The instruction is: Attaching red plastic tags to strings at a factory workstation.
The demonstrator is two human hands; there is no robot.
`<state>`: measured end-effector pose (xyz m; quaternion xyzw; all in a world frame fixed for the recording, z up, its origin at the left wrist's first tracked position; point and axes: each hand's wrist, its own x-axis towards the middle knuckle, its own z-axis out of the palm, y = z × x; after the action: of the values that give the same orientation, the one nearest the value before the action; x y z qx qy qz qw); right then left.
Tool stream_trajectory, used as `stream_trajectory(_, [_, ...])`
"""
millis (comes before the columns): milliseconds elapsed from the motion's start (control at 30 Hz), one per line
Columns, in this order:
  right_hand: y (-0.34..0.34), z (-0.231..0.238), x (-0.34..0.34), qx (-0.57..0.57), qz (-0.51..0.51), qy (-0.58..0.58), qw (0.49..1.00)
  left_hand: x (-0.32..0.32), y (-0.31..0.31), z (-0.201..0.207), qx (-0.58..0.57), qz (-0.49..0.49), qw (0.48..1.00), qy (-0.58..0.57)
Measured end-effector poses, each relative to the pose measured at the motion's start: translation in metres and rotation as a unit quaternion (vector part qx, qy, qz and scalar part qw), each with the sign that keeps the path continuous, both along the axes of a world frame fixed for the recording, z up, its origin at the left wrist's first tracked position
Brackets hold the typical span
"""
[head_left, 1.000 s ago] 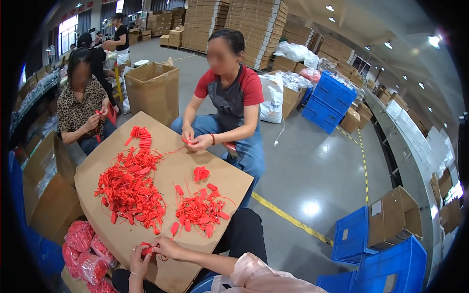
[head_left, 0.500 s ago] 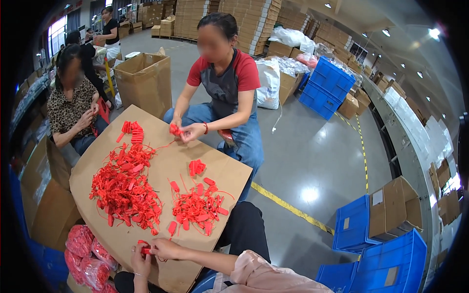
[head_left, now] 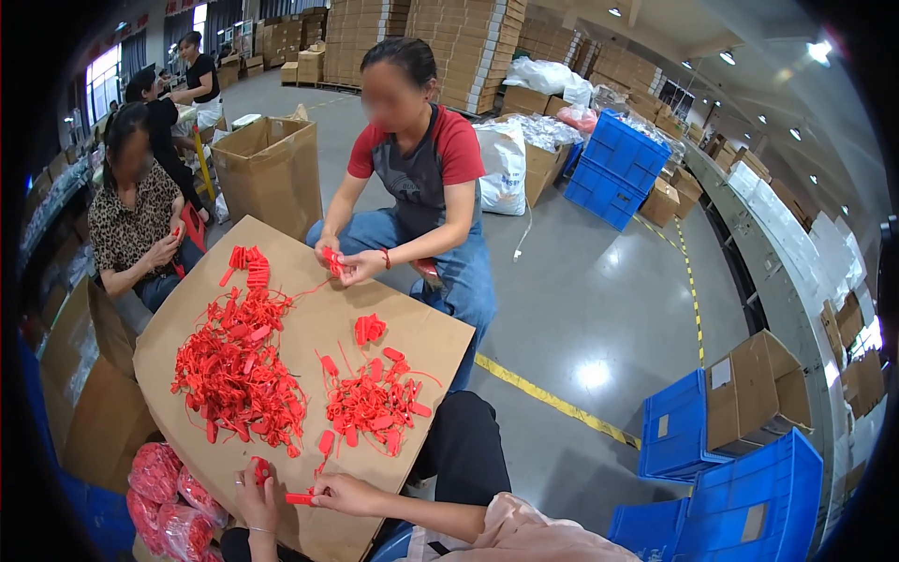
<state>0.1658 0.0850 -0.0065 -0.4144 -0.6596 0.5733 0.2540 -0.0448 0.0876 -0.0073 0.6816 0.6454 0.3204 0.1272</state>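
Near the cardboard sheet's front edge, my left hand (head_left: 257, 503) is closed round a few red plastic tags (head_left: 261, 468), partly hidden by the fingers. Just to its right, my right hand (head_left: 345, 494) pinches one flat red plastic tag (head_left: 300, 499) by its end, pointing toward the left hand. A small gap separates the two hands. Beyond my right hand lies a loose heap of red tags (head_left: 375, 407) with thin tails. To the left spreads a larger tangled pile (head_left: 239, 375) of the same tags.
A co-worker (head_left: 412, 169) opposite holds red tags over the cardboard sheet (head_left: 309, 337). Another person (head_left: 140, 215) sits at the left. Bags of red items (head_left: 178, 506) lie below the sheet's left edge. Blue crates (head_left: 749, 496) stand at the right. A small bundle (head_left: 370, 328) lies on the sheet.
My hands have come apart from where they met; the right has moved slightly right with a tag in its pinch. The co-worker's hands have shifted a little, and the whole view has moved slightly.
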Motion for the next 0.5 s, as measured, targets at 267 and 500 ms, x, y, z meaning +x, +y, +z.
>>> stream_trajectory(267, [-0.027,0.004,0.013,0.118,0.028,-0.04,0.992,0.04,-0.055,0.007,-0.315,-0.106,0.851,-0.407])
stream_trajectory(500, [-0.041,0.007,0.015,0.223,0.021,-0.035,0.974,0.031,-0.077,-0.002,-0.37,-0.04,0.747,-0.551])
